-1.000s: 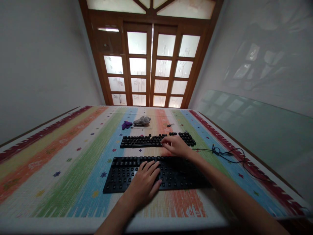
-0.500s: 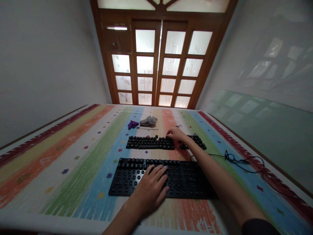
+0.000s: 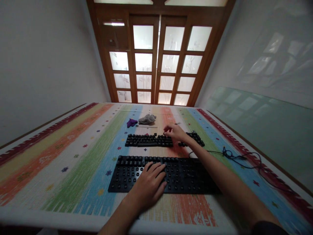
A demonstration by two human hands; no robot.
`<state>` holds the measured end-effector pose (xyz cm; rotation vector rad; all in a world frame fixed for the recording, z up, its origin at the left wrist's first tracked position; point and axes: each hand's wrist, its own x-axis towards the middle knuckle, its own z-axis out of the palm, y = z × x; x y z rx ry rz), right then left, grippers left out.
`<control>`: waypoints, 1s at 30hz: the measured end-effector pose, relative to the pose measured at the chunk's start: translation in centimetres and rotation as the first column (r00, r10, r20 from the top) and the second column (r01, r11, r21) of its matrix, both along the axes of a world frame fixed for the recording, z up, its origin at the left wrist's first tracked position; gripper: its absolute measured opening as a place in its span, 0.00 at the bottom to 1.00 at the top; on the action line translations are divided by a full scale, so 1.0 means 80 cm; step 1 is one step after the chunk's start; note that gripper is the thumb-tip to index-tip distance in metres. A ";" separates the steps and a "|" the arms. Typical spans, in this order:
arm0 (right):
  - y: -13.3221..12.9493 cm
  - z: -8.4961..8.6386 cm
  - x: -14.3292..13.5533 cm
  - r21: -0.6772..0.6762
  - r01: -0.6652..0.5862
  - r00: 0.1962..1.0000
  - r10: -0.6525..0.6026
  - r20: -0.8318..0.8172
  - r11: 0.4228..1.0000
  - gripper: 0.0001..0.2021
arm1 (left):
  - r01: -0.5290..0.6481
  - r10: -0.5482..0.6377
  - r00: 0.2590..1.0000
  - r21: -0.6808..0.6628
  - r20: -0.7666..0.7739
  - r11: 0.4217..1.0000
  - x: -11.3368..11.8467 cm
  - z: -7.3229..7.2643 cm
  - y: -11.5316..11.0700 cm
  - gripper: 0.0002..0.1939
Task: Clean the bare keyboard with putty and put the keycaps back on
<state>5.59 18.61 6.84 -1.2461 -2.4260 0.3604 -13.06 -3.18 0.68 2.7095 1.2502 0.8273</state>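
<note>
Black keyboard (image 3: 181, 178), partly covered by left hand (image 3: 149, 181), fingers parted.
Loose keycaps (image 3: 146, 141) at twelve o'clock reached by right hand (image 3: 176, 132), grip unclear; wide tablecloth margin (image 3: 80, 181) at nine, near edge (image 3: 73, 218) at six; legends unreadable.

Keyboard (image 3: 184, 178): was black, glossy in patches.
Loose keycaps (image 3: 148, 143): were black as well.
Cable (image 3: 231, 155): was black.
Tablecloth (image 3: 61, 195): bore brushed stripes of maroon, yellow, orange, white, green, blue and cream, sprinkled with small navy, red, green and yellow stars and flowers; the maroon bands had jagged edges.
Small cloth (image 3: 132, 122): was purple.
Crumpled bundle (image 3: 147, 118): was grey.
Right sleeve (image 3: 266, 228): was black.
Door frame (image 3: 156, 81): was reddish brown.
Panes (image 3: 143, 62): were whitish, with what seemed faint grey plant patterns.
Walls (image 3: 49, 65): were pale grey.
Glass panel (image 3: 266, 122): was pale green.
</note>
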 end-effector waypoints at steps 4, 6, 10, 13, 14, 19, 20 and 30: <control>-0.071 -0.003 0.022 -0.002 -0.148 0.977 0.146 -0.157 0.989 0.05 | 0.017 -0.018 0.999 0.032 0.030 0.999 0.002 0.000 0.000 0.11; -0.108 -0.008 0.033 0.014 -0.203 0.957 0.202 -0.206 0.979 0.04 | 0.016 -0.018 0.999 0.044 0.038 0.999 0.003 0.002 0.000 0.11; -0.158 -0.025 0.046 0.000 -0.254 0.945 0.248 -0.213 0.967 0.04 | 0.023 -0.025 0.999 0.049 0.029 0.999 0.004 0.006 0.001 0.10; -0.170 -0.040 0.049 0.001 -0.262 0.944 0.256 -0.208 0.965 0.05 | 0.022 -0.022 1.000 0.062 0.000 0.998 0.005 0.009 0.003 0.09; -0.171 -0.045 0.049 0.007 -0.259 0.944 0.255 -0.211 0.966 0.05 | 0.022 -0.021 1.000 0.073 -0.010 0.997 0.005 0.010 0.004 0.09; -0.169 -0.059 0.047 0.052 -0.246 0.938 0.251 -0.240 0.968 0.04 | 0.019 -0.014 0.999 0.125 -0.046 0.992 0.004 0.015 0.008 0.09; -0.169 -0.060 0.046 0.059 -0.248 0.937 0.254 -0.240 0.967 0.04 | 0.015 -0.008 0.999 0.128 -0.052 0.992 0.004 0.017 0.008 0.09; -0.171 -0.067 0.045 0.106 -0.215 0.937 0.236 -0.256 0.971 0.04 | -0.006 0.016 0.995 0.103 -0.100 0.995 0.012 0.031 0.013 0.08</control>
